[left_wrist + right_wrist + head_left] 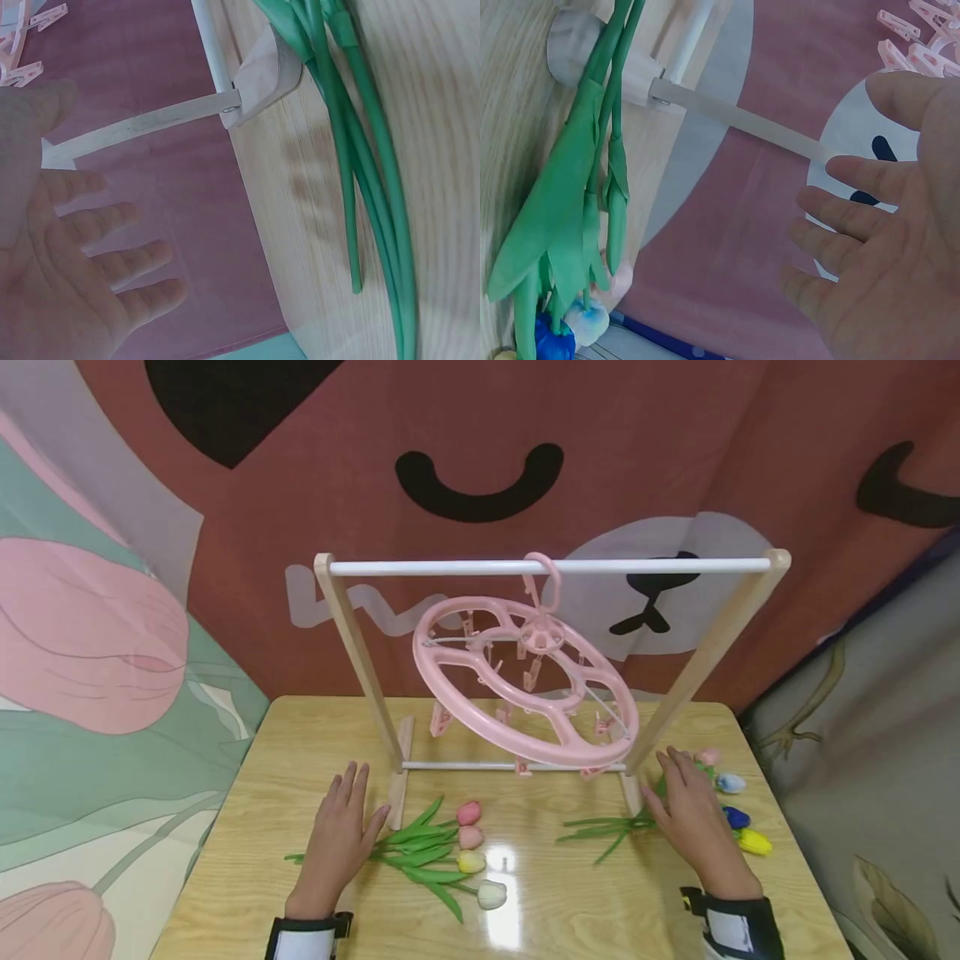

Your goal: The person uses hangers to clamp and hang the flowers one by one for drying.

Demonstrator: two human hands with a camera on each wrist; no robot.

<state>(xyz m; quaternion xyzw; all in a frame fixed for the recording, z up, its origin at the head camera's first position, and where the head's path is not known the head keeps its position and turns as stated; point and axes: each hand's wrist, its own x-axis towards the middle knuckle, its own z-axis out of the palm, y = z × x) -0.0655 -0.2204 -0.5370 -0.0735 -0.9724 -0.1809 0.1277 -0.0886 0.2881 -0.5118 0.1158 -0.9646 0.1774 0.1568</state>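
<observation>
My left hand (341,839) hovers palm down above the stems of artificial tulips (431,852), whose pink, yellow and white heads point right. Its fingers are extended with nothing in them; the left wrist view shows the bare palm beside green stems (375,150). Over the right-hand tulips (753,842), with pink, pale blue, dark blue and yellow heads, my right hand (697,822) is likewise spread and holds nothing. Their leaves (555,210) lie apart from the fingers in the right wrist view. A pink oval clip hanger (525,747) hangs between and beyond the hands.
The hanger's hook (553,581) goes over the white top rod (435,568) of a wooden stand (356,660). Small pink clips (440,718) dangle from it. The stand's feet (397,797) rest on the wooden table (315,735). A printed curtain (465,435) stands behind.
</observation>
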